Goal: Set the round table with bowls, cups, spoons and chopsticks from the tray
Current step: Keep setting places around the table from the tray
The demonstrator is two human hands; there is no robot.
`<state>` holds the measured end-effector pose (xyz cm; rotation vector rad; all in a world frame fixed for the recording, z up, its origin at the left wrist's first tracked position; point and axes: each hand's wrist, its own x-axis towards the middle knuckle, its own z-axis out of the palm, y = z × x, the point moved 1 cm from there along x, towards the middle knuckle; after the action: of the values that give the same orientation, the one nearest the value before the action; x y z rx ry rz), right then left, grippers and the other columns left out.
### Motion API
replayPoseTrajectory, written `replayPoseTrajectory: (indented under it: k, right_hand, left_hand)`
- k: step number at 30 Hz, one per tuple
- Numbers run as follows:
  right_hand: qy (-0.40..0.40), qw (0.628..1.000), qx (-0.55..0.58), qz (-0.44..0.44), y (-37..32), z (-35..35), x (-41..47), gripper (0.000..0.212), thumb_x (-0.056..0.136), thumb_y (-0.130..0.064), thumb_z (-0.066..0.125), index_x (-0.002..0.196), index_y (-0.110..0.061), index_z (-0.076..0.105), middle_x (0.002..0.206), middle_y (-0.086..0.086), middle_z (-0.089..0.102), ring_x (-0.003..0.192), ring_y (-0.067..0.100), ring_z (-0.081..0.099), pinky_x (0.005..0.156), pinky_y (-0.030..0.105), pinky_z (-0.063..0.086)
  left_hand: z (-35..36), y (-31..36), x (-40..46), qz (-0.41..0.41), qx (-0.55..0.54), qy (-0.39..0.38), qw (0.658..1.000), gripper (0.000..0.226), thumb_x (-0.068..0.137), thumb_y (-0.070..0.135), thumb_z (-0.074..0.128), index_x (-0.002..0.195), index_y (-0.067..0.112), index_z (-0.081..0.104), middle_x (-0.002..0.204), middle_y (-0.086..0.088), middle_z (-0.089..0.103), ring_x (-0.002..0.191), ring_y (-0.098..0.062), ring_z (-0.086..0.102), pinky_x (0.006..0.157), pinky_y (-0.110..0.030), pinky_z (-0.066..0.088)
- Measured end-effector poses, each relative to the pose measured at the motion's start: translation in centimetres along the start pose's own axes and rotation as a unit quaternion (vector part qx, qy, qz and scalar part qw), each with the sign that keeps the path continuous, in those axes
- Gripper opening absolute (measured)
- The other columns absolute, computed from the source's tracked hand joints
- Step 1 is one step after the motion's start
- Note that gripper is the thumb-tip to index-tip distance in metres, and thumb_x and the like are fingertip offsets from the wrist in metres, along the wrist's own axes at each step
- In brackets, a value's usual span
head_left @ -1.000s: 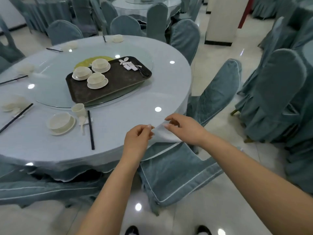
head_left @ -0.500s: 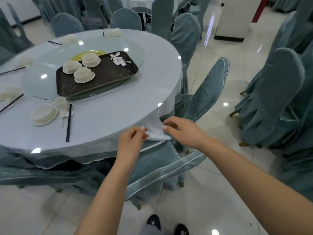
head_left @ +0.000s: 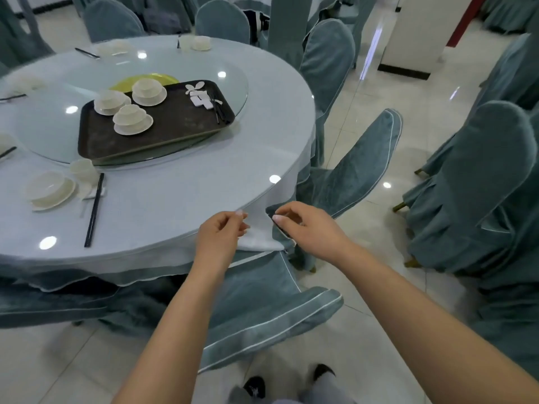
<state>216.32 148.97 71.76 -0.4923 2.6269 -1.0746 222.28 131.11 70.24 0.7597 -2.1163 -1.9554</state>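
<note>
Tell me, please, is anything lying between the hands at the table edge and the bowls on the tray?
Nothing visible does. The left hand and right hand pinch the tablecloth at the near edge. Bare cloth and the glass turntable stretch from there to the tray holding three bowls.

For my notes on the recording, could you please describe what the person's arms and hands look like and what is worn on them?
Both forearms are bare, with no sleeve in view. The left hand and right hand wear no gloves, rings, watch or bracelet. The fingernails look pale and slightly long.
</note>
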Motion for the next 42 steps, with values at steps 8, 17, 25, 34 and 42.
replayPoseTrajectory:
  k: [8,17,25,34,42]
  right_hand:
    - [-0.046,0.998,0.023,-0.035,6.8,-5.4,5.8,0.03,0.094,-0.05,0.051,0.112,-0.028,0.063,0.096,-0.016,0.064,0.083,-0.005,0.056,0.065,0.011,0.039]
    - [-0.107,0.99,0.025,-0.09,15.1,-16.6,11.5,0.031,0.096,-0.045,0.052,0.114,-0.023,0.064,0.097,-0.011,0.065,0.087,0.006,0.059,0.071,0.018,0.044]
    - [-0.122,0.986,0.029,-0.11,18.2,-21.5,15.2,0.034,0.096,-0.047,0.05,0.116,-0.023,0.063,0.099,-0.012,0.063,0.087,0.004,0.057,0.071,0.022,0.043]
    - [-0.146,0.982,0.019,-0.121,18.1,-22.5,20.4,0.031,0.097,-0.045,0.05,0.113,-0.023,0.063,0.091,-0.015,0.059,0.083,0.003,0.055,0.07,0.022,0.043]
    - [-0.162,0.977,0.003,-0.136,16.1,-21.9,28.6,0.03,0.096,-0.047,0.049,0.113,-0.026,0.063,0.095,-0.012,0.063,0.084,0.002,0.058,0.072,0.022,0.046]
  left_hand:
    - [7.9,1.2,2.9,-0.018,0.013,0.087,0.996,0.019,0.092,0.03,0.059,0.085,0.021,0.073,0.076,0.006,0.072,0.069,-0.001,0.066,0.079,-0.027,0.052]
    - [22.7,3.5,4.5,-0.047,-0.026,0.157,0.986,0.021,0.096,0.024,0.057,0.081,0.024,0.073,0.074,0.005,0.071,0.075,-0.009,0.065,0.075,-0.022,0.051]
    - [28.3,6.0,6.7,-0.038,-0.018,0.172,0.984,0.019,0.096,0.024,0.056,0.086,0.023,0.072,0.079,0.002,0.07,0.079,-0.012,0.065,0.075,-0.023,0.051]
    - [29.7,7.8,11.9,-0.042,-0.042,0.198,0.978,0.02,0.097,0.025,0.054,0.091,0.02,0.073,0.088,-0.003,0.071,0.083,-0.014,0.065,0.08,-0.028,0.053]
    - [27.5,9.2,19.8,-0.023,-0.053,0.214,0.975,0.02,0.095,0.028,0.056,0.09,0.022,0.074,0.086,-0.002,0.072,0.082,-0.012,0.067,0.072,-0.022,0.05]
